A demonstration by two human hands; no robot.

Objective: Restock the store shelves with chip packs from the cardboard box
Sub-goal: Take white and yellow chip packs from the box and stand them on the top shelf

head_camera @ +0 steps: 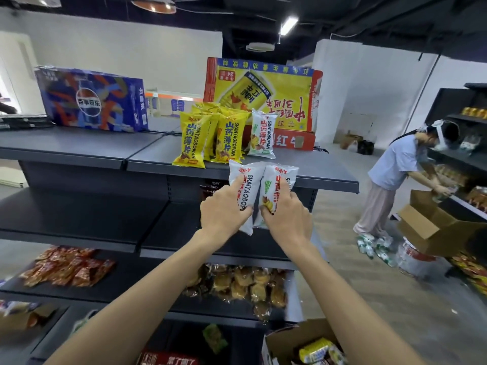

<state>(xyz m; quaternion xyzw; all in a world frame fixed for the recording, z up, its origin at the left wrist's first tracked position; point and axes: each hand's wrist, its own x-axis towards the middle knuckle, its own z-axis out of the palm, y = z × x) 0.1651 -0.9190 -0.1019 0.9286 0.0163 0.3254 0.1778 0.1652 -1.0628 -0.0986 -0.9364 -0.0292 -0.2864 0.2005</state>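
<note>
low and nearest, the box (284, 341) is sitting open well below the top shelf (316, 173), with packs showing inside. the left hand (224, 210) is gripping the left pack (246, 180) and the right hand (288, 216) is gripping the right pack (280, 180), both white, touching side by side just before the top shelf's front edge. yellow packs (210, 139) and a standing pack (262, 135) are resting upright on the top shelf.

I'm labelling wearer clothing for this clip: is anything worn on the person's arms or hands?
Nothing visible. Both the left hand and the right hand are bare: no gloves, rings or bracelets show. The left forearm and right forearm are uncovered as far as the frame's lower edge, with no sleeve, watch or strap in view.
</note>
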